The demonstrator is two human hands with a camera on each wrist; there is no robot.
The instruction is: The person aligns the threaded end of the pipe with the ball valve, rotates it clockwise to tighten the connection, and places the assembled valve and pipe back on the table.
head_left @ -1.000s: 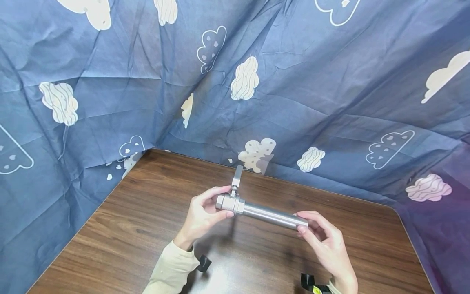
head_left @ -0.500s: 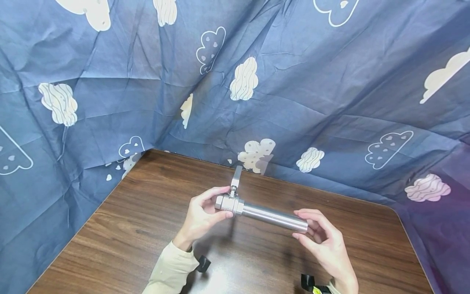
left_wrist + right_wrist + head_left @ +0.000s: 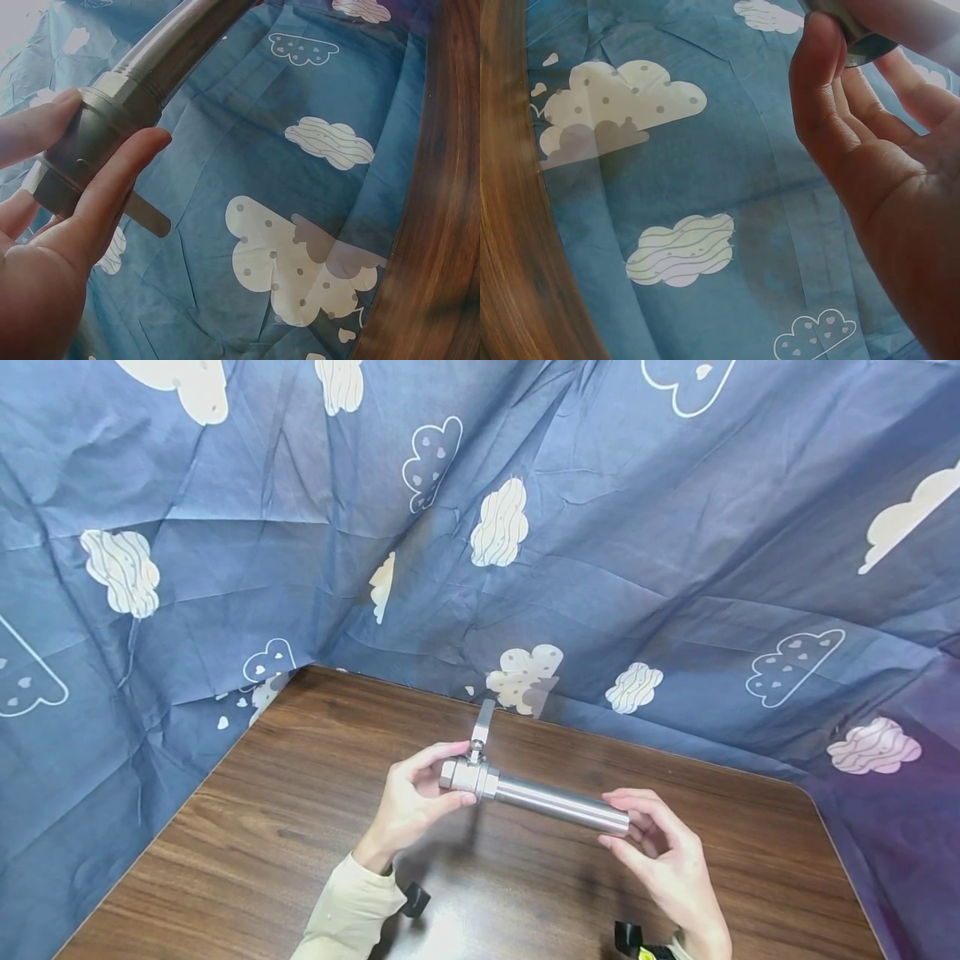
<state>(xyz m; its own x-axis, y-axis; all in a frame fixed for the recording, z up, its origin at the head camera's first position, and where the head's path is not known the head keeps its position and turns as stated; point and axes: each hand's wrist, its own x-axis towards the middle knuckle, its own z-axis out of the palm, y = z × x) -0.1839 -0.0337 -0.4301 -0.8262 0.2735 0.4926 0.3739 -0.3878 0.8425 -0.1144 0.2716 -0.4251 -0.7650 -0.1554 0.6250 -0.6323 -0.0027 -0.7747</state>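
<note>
A silver ball valve with a flat lever handle is joined to a smooth steel pipe, held above the table. My left hand grips the valve body between thumb and fingers, and the lever points up and away. At the pipe's far end, my right hand has its thumb below and its fingers above, pinching the tube. In the left wrist view the valve lies between the thumb and fingers. Only the pipe's end shows in the right wrist view, partly hidden by the fingers.
Beneath the hands is a brown wood-grain table with a bright glare spot near the front. A blue cloth printed with clouds hangs behind and beside it. Black straps sit at both wrists.
My right thumb has slid from the pipe's end face to its lower side, and the fingers have shifted slightly on the tube. My left hand and the valve stay nearly still.
</note>
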